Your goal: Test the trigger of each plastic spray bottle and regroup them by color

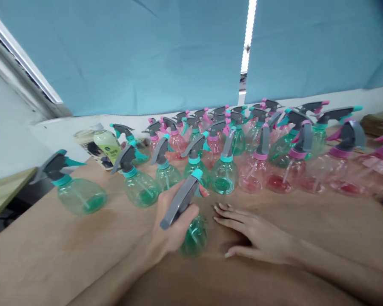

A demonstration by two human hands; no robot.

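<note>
My left hand (170,221) is wrapped round the neck of a green spray bottle (194,236) with a grey trigger head and teal nozzle; the bottle stands on the brown table (67,255) in front of me. My right hand (252,236) lies flat on the table just right of that bottle, fingers stretched out and holding nothing. Its fingertips point left toward the bottle.
Behind my hands stand several green spray bottles (137,182) at the left and several pink spray bottles (277,170) at the right. One green bottle (78,191) stands apart at far left. Two labelled containers (104,148) stand at the back left, before a blue curtain (130,55).
</note>
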